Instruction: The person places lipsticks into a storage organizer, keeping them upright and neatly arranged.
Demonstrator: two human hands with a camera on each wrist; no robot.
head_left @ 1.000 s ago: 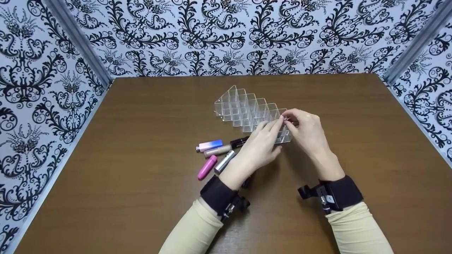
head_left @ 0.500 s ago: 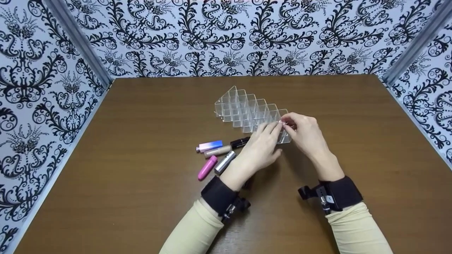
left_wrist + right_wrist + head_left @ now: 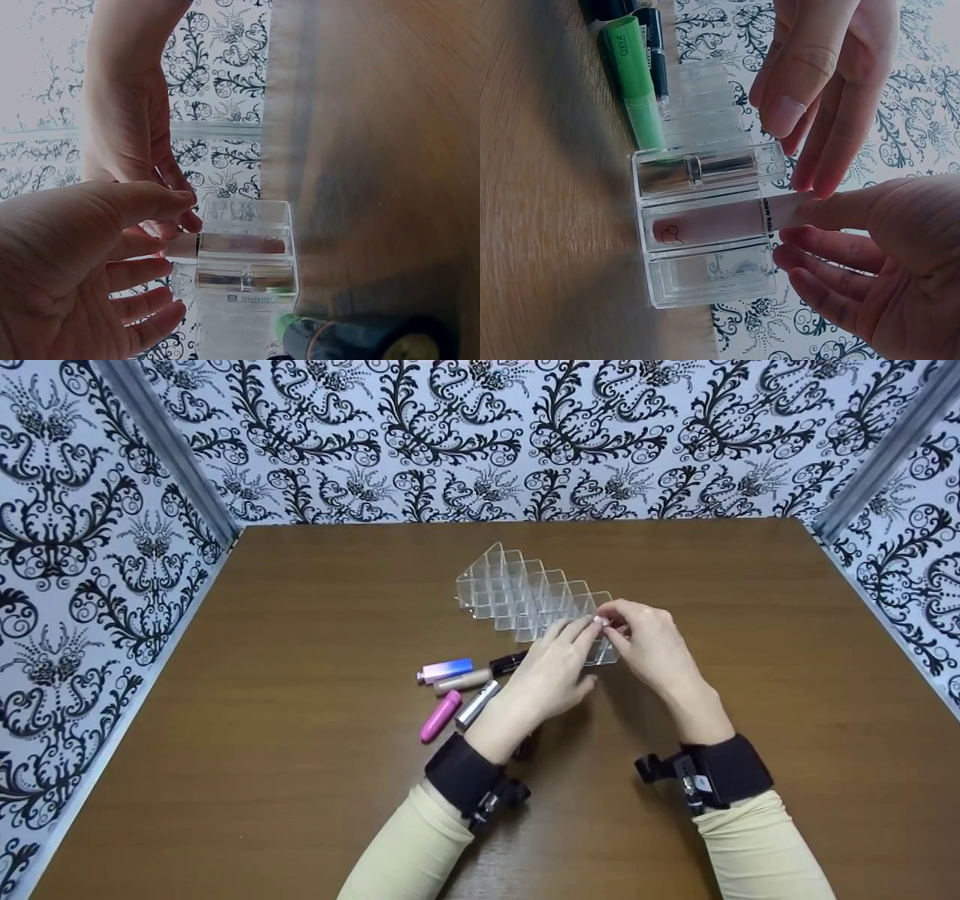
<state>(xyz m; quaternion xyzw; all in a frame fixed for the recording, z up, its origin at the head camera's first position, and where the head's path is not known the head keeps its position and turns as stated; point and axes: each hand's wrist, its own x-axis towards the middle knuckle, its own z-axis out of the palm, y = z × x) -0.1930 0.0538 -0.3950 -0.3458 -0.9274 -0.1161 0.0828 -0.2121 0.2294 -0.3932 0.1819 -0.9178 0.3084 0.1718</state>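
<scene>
the right hand (image 3: 652, 649), slightly lowered, is pinching the pink lip-gloss tube (image 3: 712, 222), apparently seating it in the clear organizer (image 3: 519, 594), straight-fingered left hand (image 3: 551, 667) alongside

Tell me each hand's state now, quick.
Left hand: open, fingers close to the pale pink tube.
Right hand: holding the pale pink tube by its top end.

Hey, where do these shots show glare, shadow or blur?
Head: pale sheen on the wooden table, bottom centre. Left wrist: patterned wall washed out, upper left. Right wrist: soft dark shadows on the table beside the clear organizer, wood grain smeared, print on the pink tube crisper.
</scene>
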